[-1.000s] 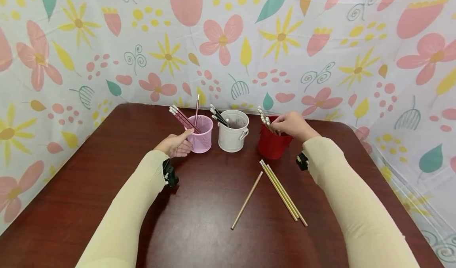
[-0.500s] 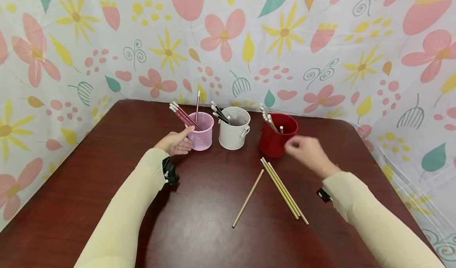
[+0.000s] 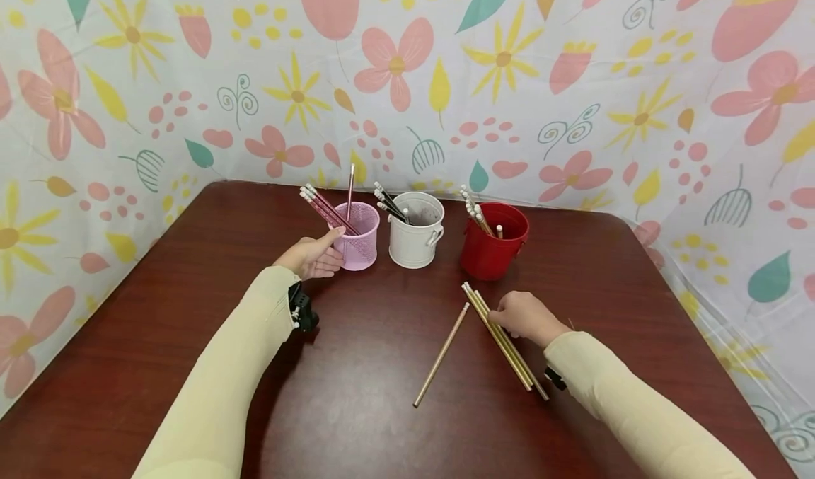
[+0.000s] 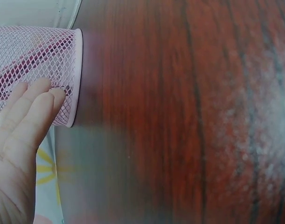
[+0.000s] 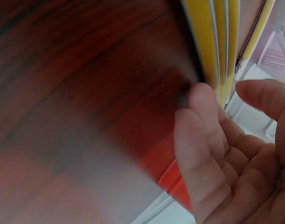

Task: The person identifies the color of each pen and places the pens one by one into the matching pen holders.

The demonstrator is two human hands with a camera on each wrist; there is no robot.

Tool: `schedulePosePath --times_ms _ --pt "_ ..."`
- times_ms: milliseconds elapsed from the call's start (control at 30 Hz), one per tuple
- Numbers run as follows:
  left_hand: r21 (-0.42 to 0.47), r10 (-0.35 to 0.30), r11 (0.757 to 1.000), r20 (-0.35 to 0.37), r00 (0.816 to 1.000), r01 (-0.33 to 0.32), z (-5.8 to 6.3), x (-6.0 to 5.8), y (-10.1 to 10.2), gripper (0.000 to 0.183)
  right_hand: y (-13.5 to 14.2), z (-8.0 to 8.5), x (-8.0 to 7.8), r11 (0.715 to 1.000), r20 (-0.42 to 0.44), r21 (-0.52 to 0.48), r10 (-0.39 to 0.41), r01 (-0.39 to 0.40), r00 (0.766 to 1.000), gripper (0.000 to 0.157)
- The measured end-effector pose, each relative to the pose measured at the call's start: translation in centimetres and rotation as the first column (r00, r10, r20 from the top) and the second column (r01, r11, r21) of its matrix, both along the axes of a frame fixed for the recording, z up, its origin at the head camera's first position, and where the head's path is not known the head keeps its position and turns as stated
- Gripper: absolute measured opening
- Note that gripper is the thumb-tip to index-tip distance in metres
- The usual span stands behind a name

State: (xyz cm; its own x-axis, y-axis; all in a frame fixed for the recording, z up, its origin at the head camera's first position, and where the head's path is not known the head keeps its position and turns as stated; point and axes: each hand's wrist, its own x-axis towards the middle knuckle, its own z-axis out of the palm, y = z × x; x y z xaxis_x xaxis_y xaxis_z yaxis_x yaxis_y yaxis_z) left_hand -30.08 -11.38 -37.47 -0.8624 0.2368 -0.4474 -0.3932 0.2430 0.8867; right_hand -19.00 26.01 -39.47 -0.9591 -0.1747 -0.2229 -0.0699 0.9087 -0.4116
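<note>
My left hand [image 3: 312,258] holds the side of a pink mesh pencil cup [image 3: 363,249], its thumb at the rim. In the left wrist view its fingers [image 4: 32,114] lie against the mesh near the base; the thumb is hidden there. Maroon pencils [image 3: 327,210] lean in that cup. My right hand [image 3: 525,320] is over a group of gold pencils [image 3: 503,344] on the table. In the right wrist view, thumb [image 5: 261,95] and fingertips stand apart around the pencils' ends. A single gold pencil [image 3: 441,355] lies to their left.
A white bucket [image 3: 412,245] with black pencils stands beside the pink cup. Right of it is a red bucket [image 3: 487,256] holding several white-tipped pencils. The brown table [image 3: 191,309] backs onto a flowered cloth [image 3: 407,68].
My right hand has left the red bucket, where a short pencil end now shows inside, and moved down toward the viewer to the gold pencils. My left hand stays at the pink cup.
</note>
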Motion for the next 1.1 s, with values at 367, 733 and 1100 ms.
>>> schedulePosePath --times_ms 367,733,1100 --pt "0.007 -0.004 1.000 0.004 1.000 0.004 -0.1 -0.1 0.0 0.079 -0.9 0.0 -0.7 0.998 0.032 0.065 -0.014 0.012 0.999 0.030" --pt "0.006 -0.018 1.000 -0.004 1.000 0.018 0.0 -0.1 -0.1 0.081 0.2 3.9 -0.9 0.987 -0.072 -0.158 -0.003 -0.009 0.997 0.015" --pt "0.001 -0.124 0.992 -0.001 0.992 0.124 -0.2 -0.1 -0.4 0.084 1.4 7.3 -0.1 0.943 -0.270 -0.333 -0.099 0.003 0.958 0.009"
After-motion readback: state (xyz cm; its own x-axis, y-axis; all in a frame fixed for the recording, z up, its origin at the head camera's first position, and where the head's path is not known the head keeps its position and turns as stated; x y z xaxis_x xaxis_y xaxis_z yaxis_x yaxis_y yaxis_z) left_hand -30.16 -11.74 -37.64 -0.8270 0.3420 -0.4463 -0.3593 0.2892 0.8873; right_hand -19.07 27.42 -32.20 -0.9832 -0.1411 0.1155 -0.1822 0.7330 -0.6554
